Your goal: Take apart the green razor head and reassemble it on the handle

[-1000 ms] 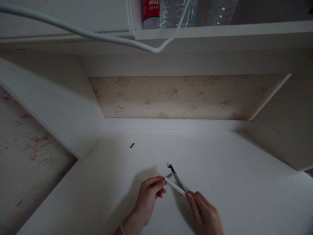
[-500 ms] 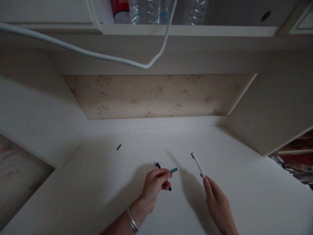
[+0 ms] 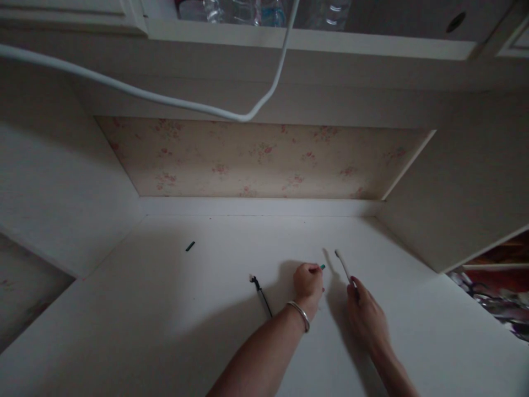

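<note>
My left hand (image 3: pixel 309 284) is closed on a small green and black strip (image 3: pixel 323 267) that looks like a razor cartridge; only its tip sticks out past the fingers. A slim white toothbrush (image 3: pixel 344 266) is gripped in my right hand (image 3: pixel 367 314), its head pointing up and away. The two hands are apart, with the brush head just right of the strip. On the white tabletop, left of my left wrist, lies a black razor handle (image 3: pixel 260 291) with a forked end, partly hidden by my forearm. Another small dark strip (image 3: pixel 190 246) rests farther left.
A white cable (image 3: pixel 173 102) hangs across the upper view. Above is a shelf edge (image 3: pixel 309 43) with clear plastic bottles (image 3: pixel 243 11). White side panels (image 3: pixel 446 182) flank the white tabletop (image 3: pixel 136 309), and flowered wallpaper (image 3: pixel 264 160) covers the back.
My left hand has moved right, carrying the strip toward the toothbrush, and more of the razor handle shows on the table. The camera view has shifted slightly.
</note>
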`<state>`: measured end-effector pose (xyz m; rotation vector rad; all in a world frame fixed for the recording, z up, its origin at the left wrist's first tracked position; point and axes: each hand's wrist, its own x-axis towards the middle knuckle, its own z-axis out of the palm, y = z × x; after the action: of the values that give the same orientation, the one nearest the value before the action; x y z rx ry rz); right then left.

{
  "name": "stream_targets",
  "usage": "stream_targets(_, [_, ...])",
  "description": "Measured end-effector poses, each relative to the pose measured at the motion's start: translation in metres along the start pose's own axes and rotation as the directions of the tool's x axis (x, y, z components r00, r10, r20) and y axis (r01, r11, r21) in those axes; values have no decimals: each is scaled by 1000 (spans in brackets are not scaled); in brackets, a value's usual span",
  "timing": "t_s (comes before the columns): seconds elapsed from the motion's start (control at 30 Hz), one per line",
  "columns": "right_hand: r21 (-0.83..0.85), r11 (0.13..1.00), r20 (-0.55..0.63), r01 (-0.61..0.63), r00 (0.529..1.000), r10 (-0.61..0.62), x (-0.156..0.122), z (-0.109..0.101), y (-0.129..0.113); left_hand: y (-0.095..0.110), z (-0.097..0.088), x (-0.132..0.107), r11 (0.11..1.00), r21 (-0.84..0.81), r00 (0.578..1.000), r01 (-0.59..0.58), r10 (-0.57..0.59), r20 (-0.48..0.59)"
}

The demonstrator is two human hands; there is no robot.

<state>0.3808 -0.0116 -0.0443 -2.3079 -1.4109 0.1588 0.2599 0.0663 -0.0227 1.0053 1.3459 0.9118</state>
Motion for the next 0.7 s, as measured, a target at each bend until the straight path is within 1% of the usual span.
stream_targets(0.1, [-43,997,43,-68,997,70,3,-4,0,-2,9,5,994,111,1000,-16,18,-20])
stream_targets(0.2, [-64,986,30,-154,987,156,7,-8,0,-2,14,7,975,221,999,-37,41,-14])
stream_targets(0.27, [-108,977,26,-184,982,188,8,-9,-1,-3,16,6,956,288,998,-61,63,1])
stream_targets(0.47, [-159,976,27,-150,987,156,11,-9,-4,-4,20,2,885,439,988,-154,151,42])
stream_targets(0.6, [-214,964,36,-158,985,170,9,-10,-8,-2,19,3,852,484,979,-200,187,74])
stream_targets(0.7, [-221,965,38,-138,988,150,6,-11,-10,0,20,2,836,499,973,-229,210,95])
